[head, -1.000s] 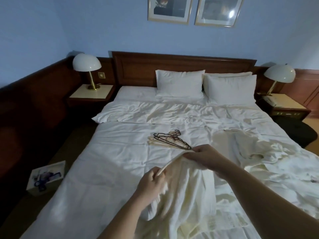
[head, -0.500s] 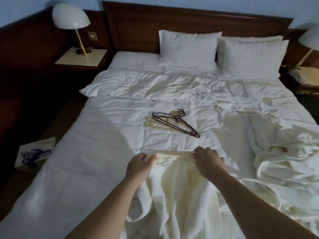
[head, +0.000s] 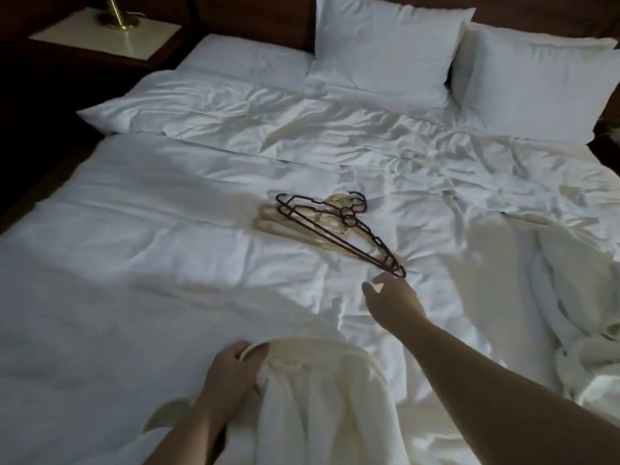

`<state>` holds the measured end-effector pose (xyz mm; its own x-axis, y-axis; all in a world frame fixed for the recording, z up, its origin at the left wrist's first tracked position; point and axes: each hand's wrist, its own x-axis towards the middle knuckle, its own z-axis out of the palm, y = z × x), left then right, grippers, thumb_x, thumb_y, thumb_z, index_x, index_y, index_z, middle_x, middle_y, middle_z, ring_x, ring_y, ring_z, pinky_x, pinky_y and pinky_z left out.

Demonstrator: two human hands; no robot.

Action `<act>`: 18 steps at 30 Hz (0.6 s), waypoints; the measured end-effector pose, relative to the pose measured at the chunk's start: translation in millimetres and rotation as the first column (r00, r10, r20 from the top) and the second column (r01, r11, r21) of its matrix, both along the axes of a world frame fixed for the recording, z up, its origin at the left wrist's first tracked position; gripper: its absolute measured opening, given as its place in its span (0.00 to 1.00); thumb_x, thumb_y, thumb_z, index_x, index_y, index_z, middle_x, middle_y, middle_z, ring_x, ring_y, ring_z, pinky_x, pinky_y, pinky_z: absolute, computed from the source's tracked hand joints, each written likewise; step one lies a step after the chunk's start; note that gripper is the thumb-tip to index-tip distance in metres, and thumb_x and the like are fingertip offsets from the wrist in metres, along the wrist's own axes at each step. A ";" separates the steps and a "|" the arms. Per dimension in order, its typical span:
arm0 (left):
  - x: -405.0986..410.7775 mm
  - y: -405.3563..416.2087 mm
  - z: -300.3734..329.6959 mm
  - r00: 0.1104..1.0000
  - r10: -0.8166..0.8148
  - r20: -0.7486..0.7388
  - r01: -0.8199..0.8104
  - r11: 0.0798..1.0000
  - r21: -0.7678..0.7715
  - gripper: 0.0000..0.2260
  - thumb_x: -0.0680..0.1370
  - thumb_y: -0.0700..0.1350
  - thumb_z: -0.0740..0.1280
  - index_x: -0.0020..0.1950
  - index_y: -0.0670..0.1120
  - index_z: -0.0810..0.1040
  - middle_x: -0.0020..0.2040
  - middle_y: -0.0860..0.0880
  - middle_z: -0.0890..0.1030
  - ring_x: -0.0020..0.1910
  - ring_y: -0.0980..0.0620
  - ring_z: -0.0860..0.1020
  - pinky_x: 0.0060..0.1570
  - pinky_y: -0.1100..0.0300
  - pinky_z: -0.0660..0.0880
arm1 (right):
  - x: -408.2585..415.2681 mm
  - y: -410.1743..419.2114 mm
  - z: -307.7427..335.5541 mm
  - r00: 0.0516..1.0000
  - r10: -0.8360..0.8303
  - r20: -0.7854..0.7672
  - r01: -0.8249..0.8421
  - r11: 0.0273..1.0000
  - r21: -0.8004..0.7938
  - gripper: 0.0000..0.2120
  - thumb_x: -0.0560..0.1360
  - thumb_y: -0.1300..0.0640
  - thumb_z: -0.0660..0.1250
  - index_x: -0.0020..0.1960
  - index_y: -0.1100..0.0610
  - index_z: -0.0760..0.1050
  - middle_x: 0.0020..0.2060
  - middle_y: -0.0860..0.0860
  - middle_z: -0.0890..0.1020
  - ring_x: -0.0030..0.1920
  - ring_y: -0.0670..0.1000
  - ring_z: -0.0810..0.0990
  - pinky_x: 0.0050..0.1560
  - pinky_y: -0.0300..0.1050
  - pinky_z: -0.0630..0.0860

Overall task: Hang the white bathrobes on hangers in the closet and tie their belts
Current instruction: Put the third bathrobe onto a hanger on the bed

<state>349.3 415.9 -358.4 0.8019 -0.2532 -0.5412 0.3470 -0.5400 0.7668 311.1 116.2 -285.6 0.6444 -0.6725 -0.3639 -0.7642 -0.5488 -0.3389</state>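
One robe (head: 322, 397) at the near bed edge, collar bunched in left hand (head: 231, 374), fingers curled round it. Thick, soft, floppy; likely heavy enough to sag, so best held at collar. Right hand (head: 392, 303) beyond, fingers spread, empty, just short of hangers (head: 328, 226) mid-bed. These look light, stiff, tangled; count unclear. Second robe (head: 577, 313) heaped right, partly cut off. Belts, closet unseen.

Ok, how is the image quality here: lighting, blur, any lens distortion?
Head view: dim room, with a brighter patch of light falling across the duvet; left floor area nearly black. Right hand reaching toward the hangers is slightly motion-blurred; left hand gripping the bathrobe is a bit softer too. Wide-angle bowing shows on the pillows and bed edges. No glare.
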 end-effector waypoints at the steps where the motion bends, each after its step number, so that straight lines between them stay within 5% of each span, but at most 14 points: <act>1: 7.6 -6.0 -4.8 1.000 -0.017 0.024 0.018 1.000 -0.004 0.14 0.79 0.49 0.72 0.37 0.43 0.81 0.32 0.48 0.81 0.33 0.54 0.74 0.40 0.52 0.74 | 15.0 -15.7 -1.0 1.000 0.003 0.029 -0.002 0.999 -0.034 0.20 0.79 0.43 0.61 0.69 0.48 0.74 0.64 0.54 0.76 0.64 0.58 0.76 0.62 0.51 0.74; 6: 61.7 -44.4 -19.3 0.977 -0.069 0.201 0.068 0.998 0.013 0.14 0.78 0.53 0.73 0.37 0.46 0.83 0.33 0.52 0.83 0.34 0.58 0.80 0.42 0.54 0.76 | 87.1 -78.3 -14.0 0.996 0.079 0.035 -0.074 0.991 -0.114 0.24 0.80 0.50 0.59 0.76 0.50 0.67 0.69 0.56 0.71 0.68 0.60 0.73 0.67 0.53 0.73; 10: 89.5 -56.2 -42.8 0.987 -0.104 0.125 0.100 0.994 0.039 0.14 0.78 0.59 0.72 0.44 0.50 0.89 0.39 0.57 0.87 0.43 0.62 0.84 0.48 0.56 0.79 | 115.1 -99.1 -43.4 0.969 0.220 -0.108 -0.239 0.950 -0.204 0.16 0.83 0.56 0.57 0.68 0.56 0.73 0.60 0.55 0.75 0.65 0.60 0.73 0.62 0.53 0.74; 13: 96.8 -60.6 -56.2 0.997 -0.049 0.064 0.047 0.998 0.034 0.14 0.77 0.61 0.73 0.45 0.51 0.90 0.40 0.56 0.88 0.42 0.62 0.83 0.46 0.57 0.79 | 122.4 -109.7 -62.8 0.986 0.165 -0.031 -0.167 0.950 -0.265 0.12 0.81 0.53 0.61 0.63 0.52 0.73 0.57 0.55 0.73 0.55 0.60 0.77 0.50 0.51 0.76; 18: 98.4 -63.4 -63.4 1.000 0.021 -0.002 -0.021 1.000 0.001 0.13 0.76 0.58 0.75 0.43 0.49 0.89 0.37 0.56 0.87 0.34 0.69 0.80 0.33 0.68 0.74 | 121.8 -114.1 -75.7 0.997 0.042 0.069 -0.025 0.974 -0.227 0.13 0.80 0.47 0.64 0.62 0.51 0.76 0.59 0.55 0.76 0.60 0.59 0.75 0.57 0.54 0.77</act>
